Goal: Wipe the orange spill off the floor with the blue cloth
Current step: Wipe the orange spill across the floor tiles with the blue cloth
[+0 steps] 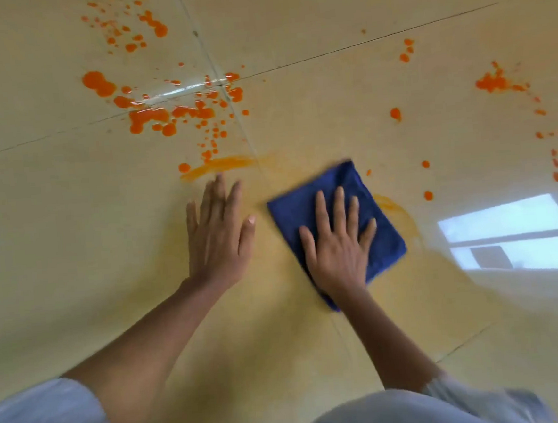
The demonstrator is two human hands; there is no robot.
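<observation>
**Biggest orange puddle lies ahead and to the left of the cloth**

The right hand (pixel 338 240) presses flat, fingers spread, on the folded blue cloth (pixel 338 220). The left hand (pixel 217 229), flat on the floor (pixel 327 84), is nearer the orange spill (pixel 150 116).

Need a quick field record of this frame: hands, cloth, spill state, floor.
left hand: flat on the bare tile, fingers straight, beside the cloth, not touching it
right hand: fingers spread, pressing flat on the blue cloth
blue cloth: folded, flat on the floor, edges motion-blurred
orange spill: wet puddles and drops beyond the hands, largest around the tile joint
smears: thin orange streak ahead of the left hand; another at the cloth's right edge
floor: glossy beige tiles, window reflection at right
task status: most of the spill unwiped
</observation>
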